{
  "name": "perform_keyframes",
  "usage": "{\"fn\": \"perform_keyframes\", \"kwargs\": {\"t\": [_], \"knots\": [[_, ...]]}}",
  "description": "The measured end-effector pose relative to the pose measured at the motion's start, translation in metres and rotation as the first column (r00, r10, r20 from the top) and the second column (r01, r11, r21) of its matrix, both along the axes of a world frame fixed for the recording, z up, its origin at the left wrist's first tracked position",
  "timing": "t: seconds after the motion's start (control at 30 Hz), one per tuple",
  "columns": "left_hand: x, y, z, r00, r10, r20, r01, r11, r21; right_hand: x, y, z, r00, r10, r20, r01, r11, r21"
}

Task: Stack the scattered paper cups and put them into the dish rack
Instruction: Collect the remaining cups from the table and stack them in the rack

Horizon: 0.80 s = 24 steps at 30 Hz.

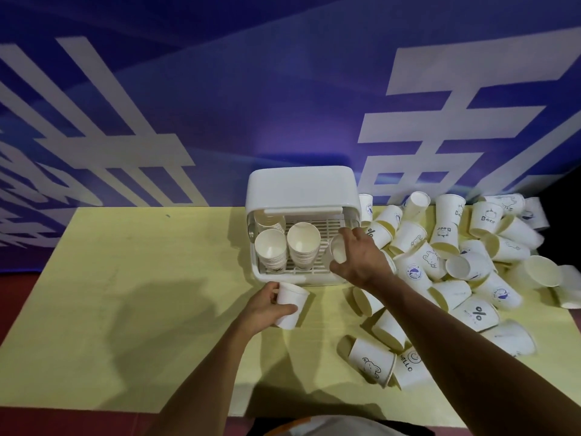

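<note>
A white lidded dish rack (302, 187) stands at the table's far edge, its front open. Inside it stand two stacks of white paper cups, the left stack (271, 249) and the right stack (303, 243), with more cups behind them. My right hand (361, 258) is at the rack's right front corner, shut on a paper cup (339, 249) tilted with its mouth towards me. In front of the rack, my left hand (263, 306) grips another white cup (290, 304) upright, just above the table. Several loose cups (418, 256) lie scattered to the right.
The yellow table (125, 294) stretches to the left of the rack. The cup pile covers its right side up to the far right edge, with a few printed cups (372, 361) lying near my right forearm. A blue banner wall (220, 105) rises behind the table.
</note>
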State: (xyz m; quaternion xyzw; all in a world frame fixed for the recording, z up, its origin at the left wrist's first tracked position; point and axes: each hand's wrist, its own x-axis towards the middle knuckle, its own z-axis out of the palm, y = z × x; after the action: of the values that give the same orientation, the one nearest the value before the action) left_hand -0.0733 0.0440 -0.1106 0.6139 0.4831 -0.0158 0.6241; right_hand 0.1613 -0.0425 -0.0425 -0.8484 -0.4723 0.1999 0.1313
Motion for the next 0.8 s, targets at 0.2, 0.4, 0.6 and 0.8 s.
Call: {"fn": "perform_keyframes", "kwargs": {"t": [0.2, 0.4, 0.6, 0.8], "knots": [[0.005, -0.008, -0.006, 0.999, -0.042, 0.008, 0.042, 0.997, -0.058, 0.007, 0.004, -0.019, 0.998, 0.068, 0.003, -0.068, 0.998, -0.017], [0.007, -0.012, -0.018, 0.997, -0.077, -0.015, 0.075, 0.993, -0.094, 0.014, 0.01, -0.04, 0.991, 0.13, 0.021, -0.128, 0.988, -0.085], [0.009, -0.019, -0.024, 0.999, -0.031, -0.009, 0.029, 0.987, -0.156, 0.02, 0.02, -0.061, 0.978, 0.207, 0.037, -0.2, 0.97, -0.136], [0.019, -0.021, -0.024, 1.0, 0.018, -0.019, -0.022, 0.983, -0.183, 0.025, 0.027, -0.07, 0.961, 0.269, 0.062, -0.261, 0.959, -0.113]]}}
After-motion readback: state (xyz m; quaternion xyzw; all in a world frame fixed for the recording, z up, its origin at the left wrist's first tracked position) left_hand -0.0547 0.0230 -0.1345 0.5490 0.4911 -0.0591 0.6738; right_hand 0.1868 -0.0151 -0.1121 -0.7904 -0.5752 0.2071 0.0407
